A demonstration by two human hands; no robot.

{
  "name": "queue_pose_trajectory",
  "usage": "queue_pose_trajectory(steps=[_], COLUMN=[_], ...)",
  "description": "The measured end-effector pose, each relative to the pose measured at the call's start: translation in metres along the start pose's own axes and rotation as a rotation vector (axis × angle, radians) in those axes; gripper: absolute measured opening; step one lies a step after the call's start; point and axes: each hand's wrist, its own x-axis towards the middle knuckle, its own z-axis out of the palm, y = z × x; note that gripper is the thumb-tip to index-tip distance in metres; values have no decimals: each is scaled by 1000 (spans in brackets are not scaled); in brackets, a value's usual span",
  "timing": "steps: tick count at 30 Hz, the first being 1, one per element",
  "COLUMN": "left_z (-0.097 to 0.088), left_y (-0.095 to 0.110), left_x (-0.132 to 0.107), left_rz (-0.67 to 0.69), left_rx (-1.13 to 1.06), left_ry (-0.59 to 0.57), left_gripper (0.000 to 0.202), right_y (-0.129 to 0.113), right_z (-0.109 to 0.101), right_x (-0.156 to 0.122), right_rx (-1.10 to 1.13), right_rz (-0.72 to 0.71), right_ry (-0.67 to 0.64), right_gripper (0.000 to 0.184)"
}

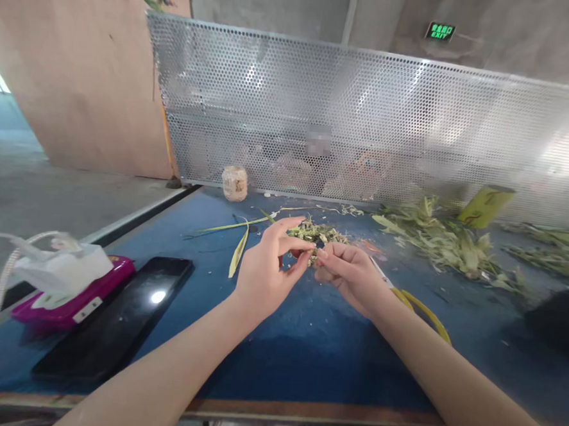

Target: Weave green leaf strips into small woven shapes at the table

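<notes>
Over the middle of the blue table [276, 354], my left hand [268, 263] and my right hand [355, 276] meet fingertip to fingertip. Thumb and forefinger of each are pinched on a small greenish plant piece [313, 256]; most of it is hidden by the fingers. Just beyond them lies a heap of green plant scraps [329, 232], partly covered by my left hand. A long pale leaf [238, 254] rests left of my left hand. By my right wrist is a yellow loop [421, 306], partly hidden by the forearm.
At left, a black phone [118, 322] lies beside a magenta power strip [79, 297] with a white plug [64, 267] and cable. A wrapped roll [235, 183] stands near the perforated metal panel [281, 103] at the back. Leafy stalks [456, 249] are piled at right, beside a yellow-green box [486, 206].
</notes>
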Motion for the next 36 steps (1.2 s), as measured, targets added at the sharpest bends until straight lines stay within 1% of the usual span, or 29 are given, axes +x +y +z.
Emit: queue_pose_trajectory(steps=[2, 3, 5, 8, 11, 13, 14, 15, 18, 20, 21, 23, 25, 26, 28, 30, 33, 35, 36], left_z=[-3, -5, -9, -15, -19, -23, -25, -27, -31, -30, -30, -27, -26, -26, -27, -29, -32, -34, -35], left_y=[-1, 0, 4, 11, 14, 16, 16, 17, 17, 16, 15, 15, 15, 16, 17, 19, 20, 20, 21], left_x=[1, 2, 5, 8, 7, 5, 5, 4, 4, 4, 4, 4, 5, 5, 7, 9, 12, 14, 14], left_rz=[115, 172, 286, 380, 473, 517, 501, 483, 513, 535, 538, 528, 498, 490, 498, 521, 542, 541, 537], left_rx=[31, 30, 12, 31, -90, -113, -85, 16, 149, 193, 211, 225, 215, 212, 226, 248, 240, 233, 236], left_ry=[-16, -20, -27, -11, -14, -39, -64, -128, -180, -165, -153, -111, -56, -49, -95, -174, -178, -198, -232], left_gripper=[24, 20, 16, 17, 26, 22, 19, 18, 15, 13, 13, 14, 18, 20, 22, 20, 19, 19, 18], right_y=[-1, -2, -6, -14, -24, -29, -31, -32, -32, -32, -32, -33, -34, -34, -35, -35, -35, -36, -36], right_z=[-2, -3, -4, -7, -8, -8, -8, -8, -8, -9, -9, -8, -7, -7, -6, -5, -5, -5, -5], right_x=[-1, -2, -4, -7, -10, -12, -13, -14, -17, -18, -19, -21, -22, -22, -24, -25, -26, -26, -26], right_rx=[150, 184, 187, 59, -93, -143, -164, -191, -336, -478, -561, -740, -895, -947, -1007, -1037, -1072, -1085, -1087], right_rz=[64, 82, 89, 56, 31, 25, 25, 26, 18, -27, -72, -198, -329, -381, -436, -447, -433, -425, -421], right_ry=[-112, -142, -163, -177, -202, -221, -228, -227, -183, -127, -101, -69, -74, -80, -87, -88, -102, -110, -114], right_gripper=[25, 25, 26, 24, 18, 17, 16, 17, 18, 19, 18, 19, 21, 22, 23, 22, 22, 23, 23])
